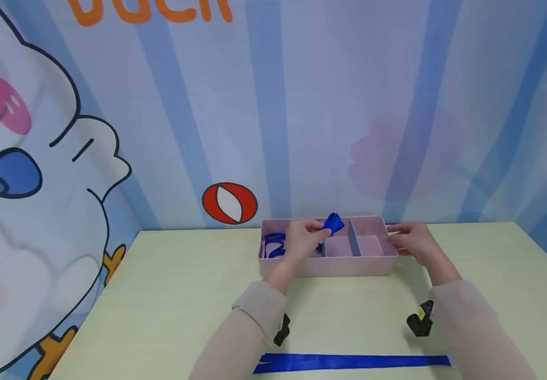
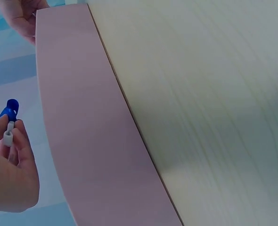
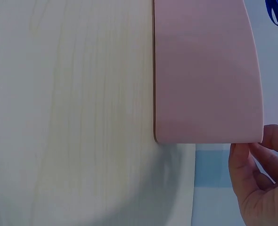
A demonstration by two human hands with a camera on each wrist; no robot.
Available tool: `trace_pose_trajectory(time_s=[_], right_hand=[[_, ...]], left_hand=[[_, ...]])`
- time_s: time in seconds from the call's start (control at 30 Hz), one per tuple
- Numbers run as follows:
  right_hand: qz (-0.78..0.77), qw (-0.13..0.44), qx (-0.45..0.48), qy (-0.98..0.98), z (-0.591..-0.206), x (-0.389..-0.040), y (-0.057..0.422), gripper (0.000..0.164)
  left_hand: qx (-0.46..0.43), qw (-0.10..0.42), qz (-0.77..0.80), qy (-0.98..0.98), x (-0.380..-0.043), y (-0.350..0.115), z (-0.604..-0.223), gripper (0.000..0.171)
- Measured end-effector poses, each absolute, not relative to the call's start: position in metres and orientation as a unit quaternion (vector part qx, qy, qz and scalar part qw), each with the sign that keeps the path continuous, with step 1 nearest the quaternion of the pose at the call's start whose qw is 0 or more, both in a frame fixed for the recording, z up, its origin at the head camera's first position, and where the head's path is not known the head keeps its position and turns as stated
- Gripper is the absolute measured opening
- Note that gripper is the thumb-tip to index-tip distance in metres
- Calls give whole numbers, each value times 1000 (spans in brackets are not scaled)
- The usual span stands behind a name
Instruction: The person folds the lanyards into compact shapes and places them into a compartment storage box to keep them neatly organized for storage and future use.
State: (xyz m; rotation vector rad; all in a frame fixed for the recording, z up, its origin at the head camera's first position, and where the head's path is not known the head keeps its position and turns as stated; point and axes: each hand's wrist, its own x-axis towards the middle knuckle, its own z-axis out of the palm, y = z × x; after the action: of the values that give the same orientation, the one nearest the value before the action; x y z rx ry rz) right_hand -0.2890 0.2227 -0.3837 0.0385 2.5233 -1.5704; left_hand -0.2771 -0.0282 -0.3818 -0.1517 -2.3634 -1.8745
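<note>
My left hand is over the left part of a pink divided box. Between thumb and fingers it pinches a bunched blue ribbon piece, raised above the rim. In the left wrist view a small white part shows below the blue ribbon piece, between the fingers. My right hand grips the box's right end wall, its fingertips at the rim corner in the right wrist view. Looped blue ribbon lies in the left compartment, partly hidden behind the left hand.
A long flat blue ribbon strip lies near the front of the pale wooden table. Grey dividers split the box. Right behind the table's back edge stands a printed blue backdrop.
</note>
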Motion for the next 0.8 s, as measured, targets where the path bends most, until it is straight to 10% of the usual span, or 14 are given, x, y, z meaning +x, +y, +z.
trace_pose_trajectory(time_s=[0.8], right_hand=[[-533,113,18,838,-382,-289,227,47]], left_hand=[[-58,195,-424,-882,-294,18,-397,7]])
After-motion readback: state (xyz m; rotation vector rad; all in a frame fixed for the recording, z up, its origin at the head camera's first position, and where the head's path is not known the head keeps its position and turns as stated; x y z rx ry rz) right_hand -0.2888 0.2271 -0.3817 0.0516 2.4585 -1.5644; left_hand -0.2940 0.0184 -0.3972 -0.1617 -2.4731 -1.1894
